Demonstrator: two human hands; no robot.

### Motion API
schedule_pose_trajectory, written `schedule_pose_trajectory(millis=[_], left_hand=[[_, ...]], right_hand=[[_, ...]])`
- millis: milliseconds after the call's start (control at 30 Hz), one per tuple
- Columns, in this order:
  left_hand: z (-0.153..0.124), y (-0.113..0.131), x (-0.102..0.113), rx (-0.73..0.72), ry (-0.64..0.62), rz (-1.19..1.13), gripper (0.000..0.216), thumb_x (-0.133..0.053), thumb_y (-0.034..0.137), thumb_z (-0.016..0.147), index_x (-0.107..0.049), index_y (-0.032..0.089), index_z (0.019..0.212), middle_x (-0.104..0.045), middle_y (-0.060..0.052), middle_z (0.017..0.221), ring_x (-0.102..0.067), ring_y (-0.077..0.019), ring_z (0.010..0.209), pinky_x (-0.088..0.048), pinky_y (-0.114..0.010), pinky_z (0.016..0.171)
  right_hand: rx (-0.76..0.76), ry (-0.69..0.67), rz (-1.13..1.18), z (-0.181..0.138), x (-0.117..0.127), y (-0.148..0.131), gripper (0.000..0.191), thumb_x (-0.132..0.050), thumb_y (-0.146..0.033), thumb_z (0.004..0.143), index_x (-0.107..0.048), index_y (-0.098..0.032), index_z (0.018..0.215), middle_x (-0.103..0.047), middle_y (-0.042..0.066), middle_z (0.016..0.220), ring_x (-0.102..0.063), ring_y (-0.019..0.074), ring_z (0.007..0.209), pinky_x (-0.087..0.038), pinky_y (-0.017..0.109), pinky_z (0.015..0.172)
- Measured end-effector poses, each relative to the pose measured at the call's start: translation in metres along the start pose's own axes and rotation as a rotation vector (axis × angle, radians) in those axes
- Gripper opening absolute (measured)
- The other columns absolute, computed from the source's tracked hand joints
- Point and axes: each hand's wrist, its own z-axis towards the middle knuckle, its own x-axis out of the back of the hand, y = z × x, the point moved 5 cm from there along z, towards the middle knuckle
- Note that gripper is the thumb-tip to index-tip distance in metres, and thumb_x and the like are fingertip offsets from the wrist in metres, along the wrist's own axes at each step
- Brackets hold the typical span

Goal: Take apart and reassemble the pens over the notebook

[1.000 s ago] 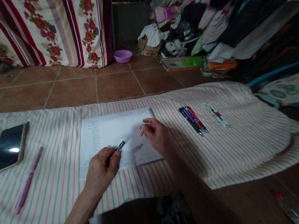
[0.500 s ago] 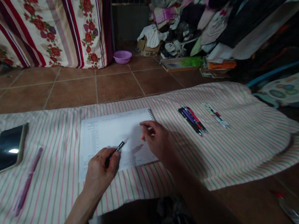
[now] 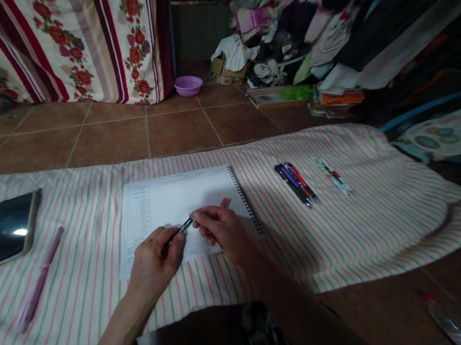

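on a striped cloth point(image 3: 78, 215) in a tiled room, a dark-screened phone point(image 3: 6, 230) lies toward the left end, closer to the far edge than the near one. just right of it, a pinkish-purple pen point(image 3: 41, 279) slants down toward the near edge. next comes an open spiral notebook point(image 3: 178, 193), set near the cloth's far edge, its coils along the right side and a printed grid down the left of the page. over the page's near half, a person's left hand point(image 3: 154, 260) curls around a black pen point(image 3: 185, 225), its exposed end angled up to the right. the right hand point(image 3: 219, 227) meets that end, thumb and forefinger pinched narrow on it, while an orange piece point(image 3: 223, 202) shows just beyond the knuckles; whether the fingers grip it cannot be told. farther right, a row of black, purple and red pens point(image 3: 298, 184) lies side by side, and beyond it, toward the cloth's right end, rests a slim pale group of sticks point(image 3: 333, 175), too blurred to identify
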Motion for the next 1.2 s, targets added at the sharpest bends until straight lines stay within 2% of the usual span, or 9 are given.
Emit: schedule_pose_trajectory(millis=[633, 1033, 1200], left_hand=[[-0.0013, 0.0002, 0.0011, 0.014, -0.021, -0.003, 0.026, -0.048, 0.033, 0.089, -0.066, 0.016, 0.086, -0.065, -0.005, 0.073, -0.063, -0.0171, 0.068, -0.046, -0.027, 0.058], [0.0017, 0.0051, 0.0053, 0.033, -0.035, 0.012, 0.026, -0.047, 0.034, 0.088, -0.067, 0.018, 0.082, -0.063, -0.003, 0.068, -0.060, -0.0159, 0.061, -0.045, -0.027, 0.056], [0.0017, -0.0042, 0.0040, 0.092, -0.011, -0.087, 0.026, -0.056, 0.038, 0.083, -0.070, 0.019, 0.095, -0.067, -0.005, 0.076, -0.063, -0.0183, 0.069, -0.049, -0.029, 0.062]], right_hand=[[0.004, 0.116, 0.026, -0.0009, 0.0044, -0.0035, 0.015, -0.064, -0.028, 0.071, -0.064, -0.013, 0.070, -0.060, -0.001, 0.061, -0.051, 0.0056, 0.047, -0.040, 0.015, 0.037], [-0.039, 0.024, 0.047, 0.0008, 0.0012, 0.0034, 0.023, -0.070, -0.035, 0.066, -0.063, -0.014, 0.069, -0.061, -0.001, 0.062, -0.051, 0.0057, 0.049, -0.037, 0.014, 0.035], [-0.043, 0.028, 0.040, 0.0011, 0.0000, 0.0047, 0.022, -0.069, -0.035, 0.068, -0.062, -0.014, 0.069, -0.061, -0.001, 0.062, -0.053, 0.0060, 0.048, -0.037, 0.013, 0.035]])
